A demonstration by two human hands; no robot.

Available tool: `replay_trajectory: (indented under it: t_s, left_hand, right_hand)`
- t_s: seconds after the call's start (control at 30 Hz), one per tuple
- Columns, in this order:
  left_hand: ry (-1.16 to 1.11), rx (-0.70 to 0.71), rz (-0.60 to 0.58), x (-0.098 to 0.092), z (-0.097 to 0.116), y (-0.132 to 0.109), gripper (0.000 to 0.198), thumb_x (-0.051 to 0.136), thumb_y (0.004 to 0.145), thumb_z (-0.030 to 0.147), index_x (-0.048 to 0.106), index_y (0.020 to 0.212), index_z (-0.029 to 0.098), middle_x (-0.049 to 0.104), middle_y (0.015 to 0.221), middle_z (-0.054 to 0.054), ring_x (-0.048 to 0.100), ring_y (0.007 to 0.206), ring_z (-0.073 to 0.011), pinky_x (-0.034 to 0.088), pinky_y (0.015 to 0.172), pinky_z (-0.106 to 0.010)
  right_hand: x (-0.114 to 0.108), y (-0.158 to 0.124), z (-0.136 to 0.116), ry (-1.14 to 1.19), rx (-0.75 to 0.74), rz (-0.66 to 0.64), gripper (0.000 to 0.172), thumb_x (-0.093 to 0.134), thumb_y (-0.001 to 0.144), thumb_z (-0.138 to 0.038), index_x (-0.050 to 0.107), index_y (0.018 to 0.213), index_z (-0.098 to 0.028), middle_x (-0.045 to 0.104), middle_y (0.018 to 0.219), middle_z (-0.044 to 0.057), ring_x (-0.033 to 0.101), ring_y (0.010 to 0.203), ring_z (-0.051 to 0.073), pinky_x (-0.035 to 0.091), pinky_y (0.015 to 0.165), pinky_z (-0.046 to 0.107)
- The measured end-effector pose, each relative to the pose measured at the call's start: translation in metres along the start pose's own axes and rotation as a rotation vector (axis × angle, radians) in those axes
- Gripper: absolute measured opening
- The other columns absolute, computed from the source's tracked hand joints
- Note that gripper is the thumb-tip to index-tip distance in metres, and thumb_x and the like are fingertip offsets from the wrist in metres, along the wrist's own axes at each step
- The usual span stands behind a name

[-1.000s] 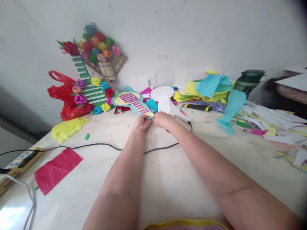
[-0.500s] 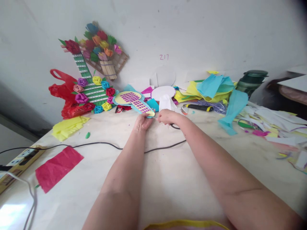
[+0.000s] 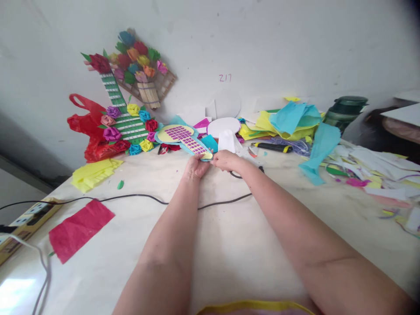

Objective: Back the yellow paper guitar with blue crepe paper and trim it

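Note:
My left hand [image 3: 196, 166] is closed on the narrow end of a guitar-shaped paper craft [image 3: 179, 134]. The craft is yellow with a purple woven grid and a light blue paper border around it. Close against that same end, my right hand [image 3: 226, 160] grips a pair of scissors [image 3: 235, 175]. Only the black handle loop shows below the fingers, and the blades are hidden at the craft's tip. Just behind the hands lie a folded white paper [image 3: 227, 141] and a teal paper piece [image 3: 210, 142].
A green-striped paper guitar with flowers [image 3: 129, 124] leans at the left, before a red plastic bag [image 3: 87, 127]. A black cord [image 3: 138, 195] crosses the table. To the right lie a utility knife [image 3: 273, 147], blue tissue paper [image 3: 297, 116] and paper scraps [image 3: 370, 166].
My right hand has shifted slightly left, closer to the craft's tip, and the scissors handle moved with it. The blade glimpsed between the hands earlier is now hidden. My left hand stays put.

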State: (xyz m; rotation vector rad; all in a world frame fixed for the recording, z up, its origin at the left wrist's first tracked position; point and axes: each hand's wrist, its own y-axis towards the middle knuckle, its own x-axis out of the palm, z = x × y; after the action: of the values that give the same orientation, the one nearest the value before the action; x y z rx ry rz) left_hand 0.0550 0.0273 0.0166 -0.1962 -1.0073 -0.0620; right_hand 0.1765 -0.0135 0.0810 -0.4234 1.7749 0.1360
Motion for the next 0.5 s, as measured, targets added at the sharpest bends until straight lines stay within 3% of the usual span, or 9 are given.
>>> replay_trajectory:
  t_s: [0.3,0.5]
  left_hand:
    - [-0.011,0.008,-0.001,0.000,-0.003,0.002,0.057,0.033,0.058,-0.010,0.053,0.108,0.007,0.063,0.100,-0.013,0.062,0.096,-0.0194,0.051,0.086,-0.032]
    - [-0.025,0.028,0.021,0.003,-0.005,-0.001,0.064,0.031,0.055,-0.014,0.051,0.111,0.008,0.063,0.101,-0.013,0.062,0.096,-0.0202,0.050,0.087,-0.035]
  right_hand:
    - [0.008,0.010,0.001,0.067,0.045,0.010,0.033,0.042,0.085,-0.035,0.063,0.097,-0.013,0.068,0.082,0.010,0.063,0.069,0.017,0.043,0.061,0.024]
    - [0.017,0.021,-0.004,-0.009,0.099,0.058,0.038,0.045,0.083,-0.031,0.057,0.114,-0.012,0.060,0.113,0.017,0.058,0.100,0.025,0.044,0.073,0.027]
